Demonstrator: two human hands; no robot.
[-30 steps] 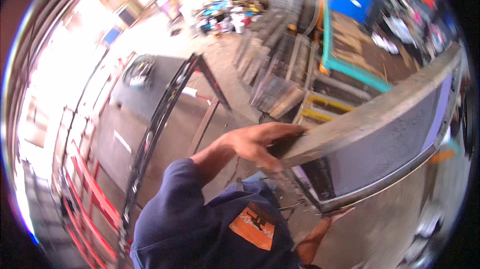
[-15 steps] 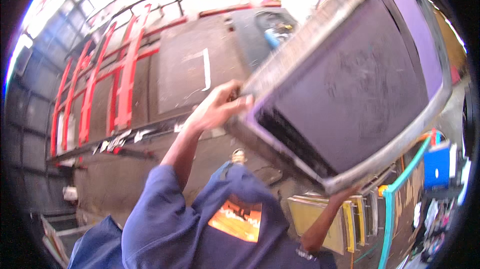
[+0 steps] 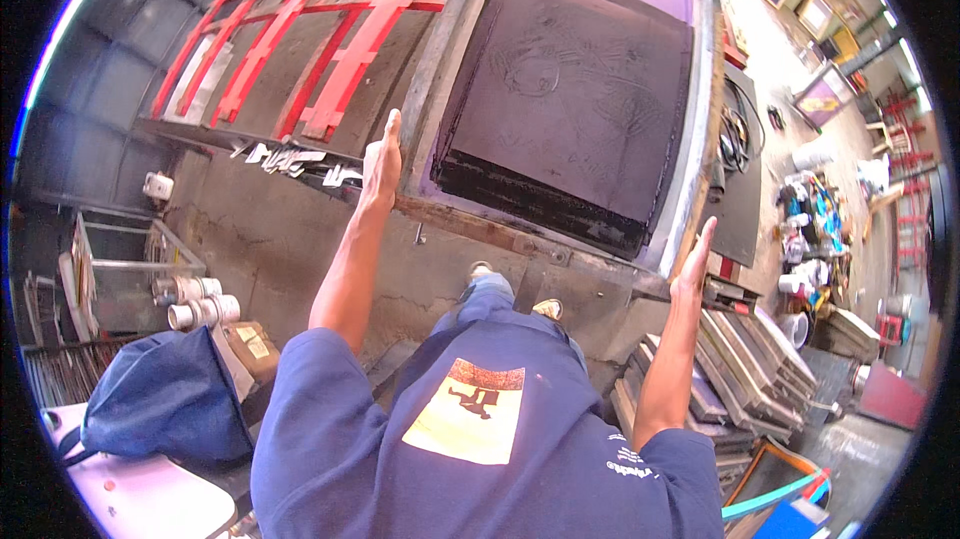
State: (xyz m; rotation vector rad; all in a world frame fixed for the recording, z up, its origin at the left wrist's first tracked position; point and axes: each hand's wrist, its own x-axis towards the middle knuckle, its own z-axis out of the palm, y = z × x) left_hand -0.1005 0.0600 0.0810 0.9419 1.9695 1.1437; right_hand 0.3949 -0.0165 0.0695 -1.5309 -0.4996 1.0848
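A large screen-printing frame [image 3: 432, 89] lies in front of me, its near end toward my body. Purple borders surround the dark, ink-smeared mesh [image 3: 585, 104], and a thick black band runs along the near edge. My left hand [image 3: 380, 161] is closed on the frame's left rail near its corner, with the thumb stretched along the side. On the opposite rail, my right hand [image 3: 692, 261] grips near the near right corner, its fingers partly hidden. Whether the frame rests fully on the table beneath it cannot be seen.
Red bars [image 3: 345, 79] cross the long table at left. Stacked frames [image 3: 735, 369] stand by my right arm. A blue bag [image 3: 165, 399] sits on a pale seat [image 3: 150, 494] at lower left, near white tins [image 3: 200, 304]. Cluttered bottles [image 3: 815, 214] lie farther right.
The frame has swung from a steep tilt on my right to a flatter position in front of me. Both hands have moved with it, and my view has turned rightward.
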